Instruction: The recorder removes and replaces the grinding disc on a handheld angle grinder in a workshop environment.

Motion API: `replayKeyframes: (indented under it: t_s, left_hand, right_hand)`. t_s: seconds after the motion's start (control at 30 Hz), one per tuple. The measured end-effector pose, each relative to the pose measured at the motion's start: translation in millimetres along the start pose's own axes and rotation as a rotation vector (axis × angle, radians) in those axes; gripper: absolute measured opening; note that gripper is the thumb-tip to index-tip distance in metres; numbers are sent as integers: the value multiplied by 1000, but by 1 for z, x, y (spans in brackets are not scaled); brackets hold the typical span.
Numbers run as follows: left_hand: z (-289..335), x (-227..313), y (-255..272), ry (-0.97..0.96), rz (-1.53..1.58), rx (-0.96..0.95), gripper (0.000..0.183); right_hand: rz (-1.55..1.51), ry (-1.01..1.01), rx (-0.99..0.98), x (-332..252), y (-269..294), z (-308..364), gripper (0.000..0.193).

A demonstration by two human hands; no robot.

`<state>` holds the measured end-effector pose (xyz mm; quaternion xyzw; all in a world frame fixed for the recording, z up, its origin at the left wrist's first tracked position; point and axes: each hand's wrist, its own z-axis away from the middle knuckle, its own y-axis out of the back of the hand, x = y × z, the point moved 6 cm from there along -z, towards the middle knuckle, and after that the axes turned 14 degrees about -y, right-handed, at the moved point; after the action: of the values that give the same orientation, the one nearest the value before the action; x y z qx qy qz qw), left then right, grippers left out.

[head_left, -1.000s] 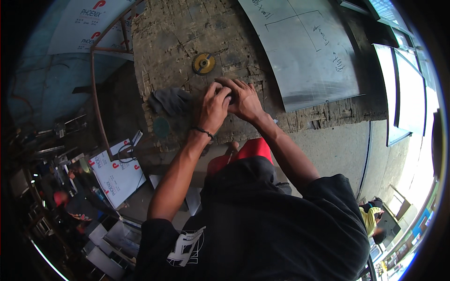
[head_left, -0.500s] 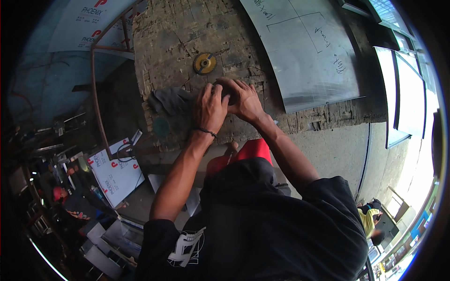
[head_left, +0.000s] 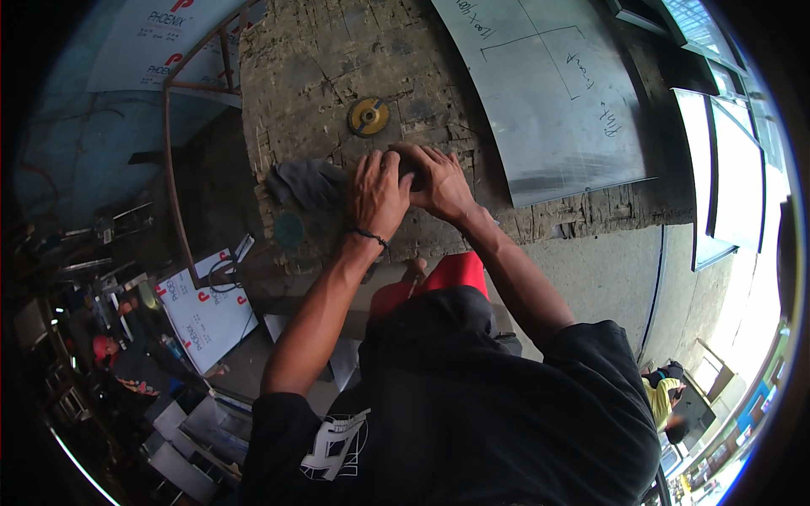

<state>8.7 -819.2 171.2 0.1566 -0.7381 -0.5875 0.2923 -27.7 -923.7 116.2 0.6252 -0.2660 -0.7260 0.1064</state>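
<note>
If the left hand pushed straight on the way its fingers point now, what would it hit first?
Most likely the yellow round disc with a dark rim, lying on the rough wooden bench just ahead of the left hand. The hand's height is unclear, so it might pass over.

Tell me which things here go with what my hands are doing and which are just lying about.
Seemingly in use:
your bare left hand
your bare right hand
a dark object between them, mostly hidden
the worn brown wooden bench

Seemingly just lying about:
yellow-and-black round disc
crumpled dark grey cloth
dark green round disc
silver metal sheet with dark markings
</note>
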Motion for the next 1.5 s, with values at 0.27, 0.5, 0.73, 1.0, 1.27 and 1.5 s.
replayKeyframes:
  t_s: [0.27,0.5,0.73,1.0,1.27,1.5]
  left_hand:
    - [-3,-2,1,-86,1,-46,30]
    - [-6,-3,5,-153,47,-80,30]
    - [-7,-6,5,-190,25,-102,28]
    - [16,-4,5,10,254,28,41]
    - [101,6,-34,386,121,124,81]
    - [114,-37,-57,388,225,45,70]
  right_hand:
    - [4,-17,-65,0,0,0,65]
    - [-10,5,-41,2,1,2,70]
    - [52,0,-80,0,1,0,73]
    - [71,-12,-73,6,1,0,75]
    - [-627,-443,-126,37,9,8,73]
    - [-753,-796,-212,67,-59,26,86]
